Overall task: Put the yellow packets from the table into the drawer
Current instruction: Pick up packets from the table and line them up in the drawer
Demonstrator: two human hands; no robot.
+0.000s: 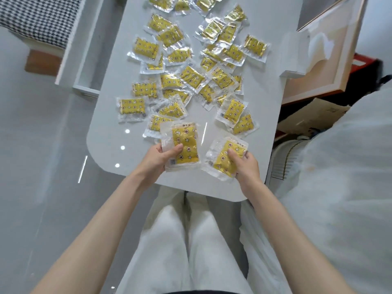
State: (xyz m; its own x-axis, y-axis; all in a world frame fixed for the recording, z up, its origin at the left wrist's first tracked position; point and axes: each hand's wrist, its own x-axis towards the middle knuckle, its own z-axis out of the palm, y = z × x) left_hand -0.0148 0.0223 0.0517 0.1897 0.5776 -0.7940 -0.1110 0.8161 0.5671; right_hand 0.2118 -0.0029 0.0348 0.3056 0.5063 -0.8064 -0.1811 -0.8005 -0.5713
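Observation:
Several yellow packets in clear wrap (192, 77) lie scattered over the white table (110, 145). My left hand (160, 159) grips a small stack of yellow packets (185, 145) just above the table's near edge, thumb on top. My right hand (244, 164) grips another bunch of yellow packets (224, 154) beside it, to the right. An open white drawer (82, 60) juts out at the table's left side; its inside is mostly hidden from this angle.
A checked cushion (40, 20) lies at the far left. A framed board (331, 56) leans at the right over a cardboard box (314, 115). White fabric (343, 166) fills the right side. My legs in white trousers are below the table edge.

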